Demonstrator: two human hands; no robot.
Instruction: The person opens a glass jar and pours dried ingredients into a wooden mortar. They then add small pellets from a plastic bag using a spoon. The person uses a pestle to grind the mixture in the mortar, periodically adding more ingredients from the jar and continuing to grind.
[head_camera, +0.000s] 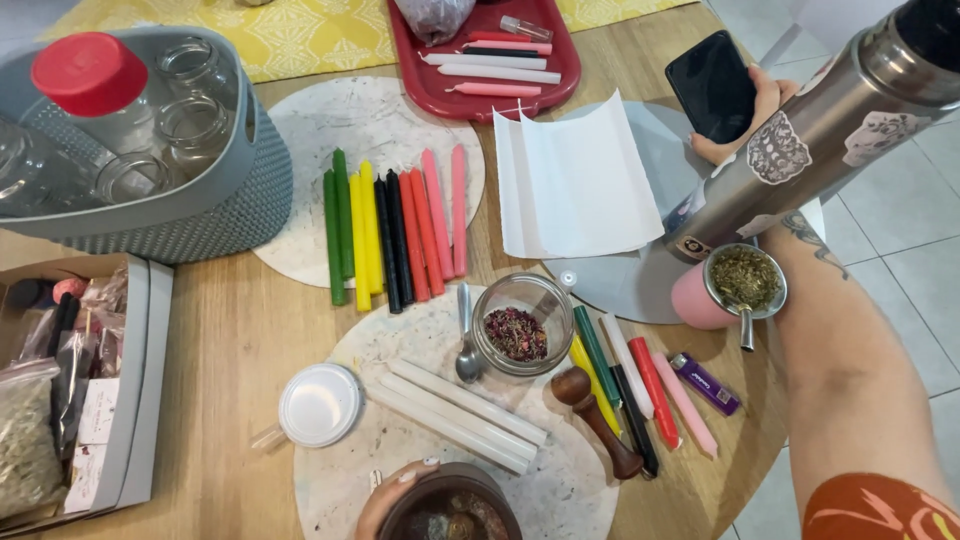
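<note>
Black phone (712, 85) gripped in right hand (757, 108) behind tilted steel flask (820, 140), left hand (385, 505) curled against dark mortar (450, 512) on counter (230, 340), near white candles (455, 415).

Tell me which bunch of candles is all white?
The three white candles lying side by side on the round mat between the white lid and the wooden pestle; the other bunches are mixed colours.

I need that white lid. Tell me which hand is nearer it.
Left. The left hand is just beside the white lid, against the brown bowl; the right hand is far across the table, holding a black phone.
</note>
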